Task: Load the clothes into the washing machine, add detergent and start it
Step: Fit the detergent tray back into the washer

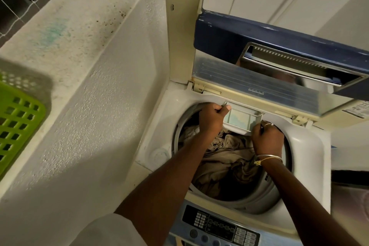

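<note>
Your L hand (212,120) grips the left end of the detergent drawer (242,119), thumb on top; R hand (267,138) curls round its right end. Drawer sticks out from the washing machine (311,146) back rim, over beige clothes (225,156) in the drum. Lid (279,46) up. Green basket (18,118) on ledge (69,46), well left.

Green basket (20,118) (lattice-sided), stained ledge (65,32).
</note>
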The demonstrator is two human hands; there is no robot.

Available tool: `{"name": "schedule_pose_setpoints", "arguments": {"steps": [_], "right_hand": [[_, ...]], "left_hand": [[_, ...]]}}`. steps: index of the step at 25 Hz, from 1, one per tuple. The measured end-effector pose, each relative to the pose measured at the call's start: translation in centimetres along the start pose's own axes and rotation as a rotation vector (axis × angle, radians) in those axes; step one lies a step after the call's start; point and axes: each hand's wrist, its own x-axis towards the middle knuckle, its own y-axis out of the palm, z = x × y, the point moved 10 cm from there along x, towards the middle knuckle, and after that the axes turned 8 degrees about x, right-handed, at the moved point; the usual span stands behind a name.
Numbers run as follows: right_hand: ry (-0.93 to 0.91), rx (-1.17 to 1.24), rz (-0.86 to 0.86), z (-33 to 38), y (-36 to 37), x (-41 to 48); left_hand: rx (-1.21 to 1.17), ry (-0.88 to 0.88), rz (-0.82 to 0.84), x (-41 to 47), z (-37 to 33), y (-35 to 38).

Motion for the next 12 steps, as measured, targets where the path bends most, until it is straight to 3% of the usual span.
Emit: {"name": "schedule_pose_setpoints", "arguments": {"steps": [12], "right_hand": [[0.052, 0.001, 0.045, -1.7, 1.1, 0.8]], "left_hand": [[0.073, 0.025, -0.037, 0.1, 0.3, 0.4]]}}
